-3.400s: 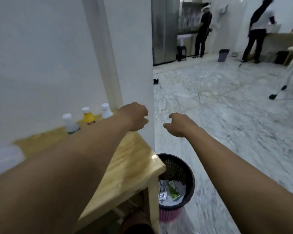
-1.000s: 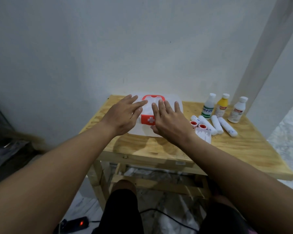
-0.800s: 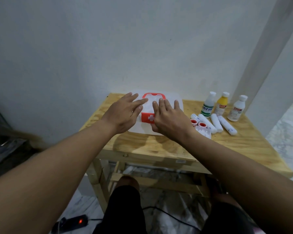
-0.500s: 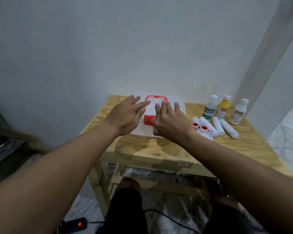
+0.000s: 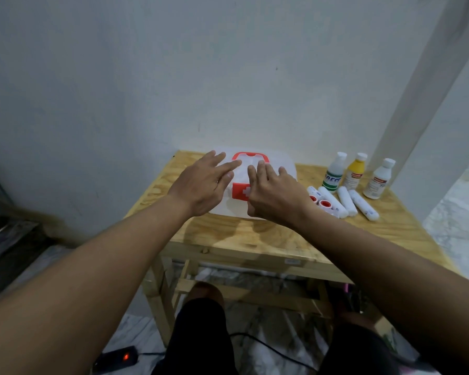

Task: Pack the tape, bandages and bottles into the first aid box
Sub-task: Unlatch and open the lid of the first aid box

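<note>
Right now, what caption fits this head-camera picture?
Left hand and right hand lie flat on the closed first aid box; bottles, bandages and tape wait beside it.

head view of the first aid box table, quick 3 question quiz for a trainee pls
1. True or false: the first aid box stands open.
2. How many bottles stand to the right of the box? A two, B three, C five.
3. Fill in: the middle bottle is ____ in colour.

Key: 1 false, the lid is shut; 2 B; 3 yellow.
</note>
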A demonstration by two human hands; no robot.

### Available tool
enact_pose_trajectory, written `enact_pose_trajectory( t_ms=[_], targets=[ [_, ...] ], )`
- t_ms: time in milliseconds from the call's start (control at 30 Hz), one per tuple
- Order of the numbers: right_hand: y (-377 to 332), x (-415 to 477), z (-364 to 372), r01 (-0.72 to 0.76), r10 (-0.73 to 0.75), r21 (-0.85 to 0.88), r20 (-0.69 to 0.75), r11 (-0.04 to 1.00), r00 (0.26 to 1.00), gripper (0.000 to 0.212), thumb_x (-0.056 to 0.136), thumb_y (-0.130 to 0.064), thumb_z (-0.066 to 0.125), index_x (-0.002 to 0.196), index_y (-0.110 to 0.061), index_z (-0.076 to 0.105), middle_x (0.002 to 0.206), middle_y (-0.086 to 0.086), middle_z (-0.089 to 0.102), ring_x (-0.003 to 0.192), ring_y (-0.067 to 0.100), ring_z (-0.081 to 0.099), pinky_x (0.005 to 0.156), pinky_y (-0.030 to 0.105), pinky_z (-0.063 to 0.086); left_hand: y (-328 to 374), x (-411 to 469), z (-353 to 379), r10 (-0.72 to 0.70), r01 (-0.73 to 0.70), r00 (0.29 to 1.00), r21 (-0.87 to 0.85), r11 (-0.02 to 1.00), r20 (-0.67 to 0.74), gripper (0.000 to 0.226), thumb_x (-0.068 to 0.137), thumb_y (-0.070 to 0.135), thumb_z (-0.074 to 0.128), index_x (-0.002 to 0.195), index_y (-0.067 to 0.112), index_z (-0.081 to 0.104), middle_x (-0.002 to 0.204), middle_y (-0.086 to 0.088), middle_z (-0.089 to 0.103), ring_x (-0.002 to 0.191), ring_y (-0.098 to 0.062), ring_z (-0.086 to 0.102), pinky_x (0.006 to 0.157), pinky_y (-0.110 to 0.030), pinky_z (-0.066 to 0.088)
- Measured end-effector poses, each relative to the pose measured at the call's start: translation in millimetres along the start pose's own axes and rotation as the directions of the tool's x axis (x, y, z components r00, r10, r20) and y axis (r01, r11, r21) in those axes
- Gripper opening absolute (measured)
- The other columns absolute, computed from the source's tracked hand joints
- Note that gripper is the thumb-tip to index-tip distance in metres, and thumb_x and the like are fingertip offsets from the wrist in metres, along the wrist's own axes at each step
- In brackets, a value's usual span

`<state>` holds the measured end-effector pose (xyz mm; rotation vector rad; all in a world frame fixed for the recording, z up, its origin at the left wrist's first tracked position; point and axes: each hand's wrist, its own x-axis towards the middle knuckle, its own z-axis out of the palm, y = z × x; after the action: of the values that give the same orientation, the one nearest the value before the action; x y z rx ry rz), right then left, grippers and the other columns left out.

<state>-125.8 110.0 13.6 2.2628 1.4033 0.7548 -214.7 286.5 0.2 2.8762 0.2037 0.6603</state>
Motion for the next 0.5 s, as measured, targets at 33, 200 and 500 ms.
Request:
enact_pose_trajectory(
  t_ms=[33,200,500],
  targets=[
    [3,-2,-1,0.022,-0.022,0.011,-0.002,1.0,1.0,0.067,0.096,-0.036,0.055,0.137,0.017,0.046,0.129,0.042,0.056,0.115,0.051,0.062,0.085,0.055,0.057,0,0,-1,0.005,-0.005,1.0,0.008,1.0,0.005,0.047,0.106,0.041,0.027,0.152,0.036,0.037,0.16,-0.002,0.032,0.151,-0.02,0.019,0.118,-0.038,0.025],
    [34,-15,-5,0.065,-0.031,0.252,-0.134,0.965,0.99,0.062,0.099,-0.044,0.041,0.152,-0.012,0.042,0.149,0.011,0.053,0.133,0.028,0.054,0.092,0.041,0.055,1,0,-7,0.035,-0.038,0.997,0.05,0.998,0.061,0.05,0.106,0.044,0.024,0.155,0.034,0.028,0.163,-0.003,0.026,0.152,-0.021,0.015,0.119,-0.038,0.019],
    [44,3,3,-0.099,0.187,0.666,-0.062,0.74,0.98,0.036,0.099,-0.013,0.051,0.129,-0.017,0.069,0.12,0.005,0.074,0.11,0.028,0.065,0.093,0.04,0.053,12,4,-11,0.354,-0.347,0.933,0.445,0.825,0.071,0.082,0.091,0.069,0.042,0.15,0.012,0.041,0.146,-0.017,0.051,0.132,-0.032,0.052,0.101,-0.043,0.05]
  ],
)
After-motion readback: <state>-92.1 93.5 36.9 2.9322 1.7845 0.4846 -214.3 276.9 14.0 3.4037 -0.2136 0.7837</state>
